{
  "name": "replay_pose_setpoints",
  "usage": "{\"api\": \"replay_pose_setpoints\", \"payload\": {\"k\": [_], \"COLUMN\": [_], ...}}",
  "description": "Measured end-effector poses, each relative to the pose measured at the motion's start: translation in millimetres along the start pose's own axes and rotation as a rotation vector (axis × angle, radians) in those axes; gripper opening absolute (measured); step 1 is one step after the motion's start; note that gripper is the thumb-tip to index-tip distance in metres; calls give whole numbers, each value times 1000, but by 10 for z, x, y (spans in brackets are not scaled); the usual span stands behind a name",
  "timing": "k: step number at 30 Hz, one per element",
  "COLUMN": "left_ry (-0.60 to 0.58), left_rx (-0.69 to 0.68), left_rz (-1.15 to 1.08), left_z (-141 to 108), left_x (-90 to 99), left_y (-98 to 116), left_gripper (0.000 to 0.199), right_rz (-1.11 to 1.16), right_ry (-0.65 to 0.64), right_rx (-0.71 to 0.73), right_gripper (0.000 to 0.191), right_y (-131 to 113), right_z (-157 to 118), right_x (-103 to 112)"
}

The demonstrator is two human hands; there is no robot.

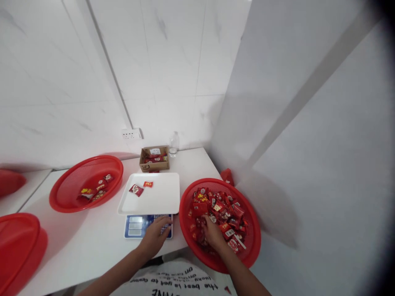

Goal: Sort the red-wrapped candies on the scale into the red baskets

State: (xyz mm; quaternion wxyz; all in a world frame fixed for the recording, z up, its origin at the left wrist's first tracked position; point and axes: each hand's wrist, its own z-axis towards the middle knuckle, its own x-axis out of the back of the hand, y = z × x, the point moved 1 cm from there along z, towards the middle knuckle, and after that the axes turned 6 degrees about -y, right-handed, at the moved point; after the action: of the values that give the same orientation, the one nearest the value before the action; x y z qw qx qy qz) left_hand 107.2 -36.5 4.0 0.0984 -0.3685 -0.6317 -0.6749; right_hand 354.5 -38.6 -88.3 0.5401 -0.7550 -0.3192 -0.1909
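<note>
My left hand [156, 236] is over the right part of the blue panel of a digital scale [135, 225], fingers apart and holding nothing. On the scale's white tray [163, 201] lie a dark red snack packet [136, 190] and a smaller bright red packet [148, 184]. My right hand [213, 235] reaches into a red mesh basket [254, 230] heaped with small red snack packets [226, 211]. Its fingers curl down among them; what they grip is hidden by the hand and the packets.
A second red basket [69, 193] with several packets sits left of the tray. Behind it, a cardboard box [158, 166] holds red packets beside a clear bottle [174, 142]. Another red basket [18, 234] is at the lower left. A grey wall [296, 164] closes off the right.
</note>
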Motion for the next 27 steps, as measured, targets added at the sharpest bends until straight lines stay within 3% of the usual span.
{"api": "replay_pose_setpoints", "payload": {"k": [5,10,13,17,22,27], "left_ry": [-90,-262,-224,-187,-53,86], "left_rx": [83,205,350,492,466,536], "left_rz": [-266,-642,-767,-755,-721,-619], "left_z": [262,429,415,348,371,405], "left_x": [-167,-173,-123,-41,127,431], "left_y": [215,382,275,69,-114,-420], "left_gripper": [21,41,44,40,39,40], "right_rz": [265,595,704,787,918,1052], "right_ry": [213,53,-78,-262,-341,-274], "right_rx": [-95,153,139,68,28,-85], "right_gripper": [32,32,38,48,48,49], "right_y": [-201,-773,-1031,-1174,-1203,-1323], "right_z": [26,-20,-24,54,213,358], "right_x": [249,258,115,-112,-295,-363]}}
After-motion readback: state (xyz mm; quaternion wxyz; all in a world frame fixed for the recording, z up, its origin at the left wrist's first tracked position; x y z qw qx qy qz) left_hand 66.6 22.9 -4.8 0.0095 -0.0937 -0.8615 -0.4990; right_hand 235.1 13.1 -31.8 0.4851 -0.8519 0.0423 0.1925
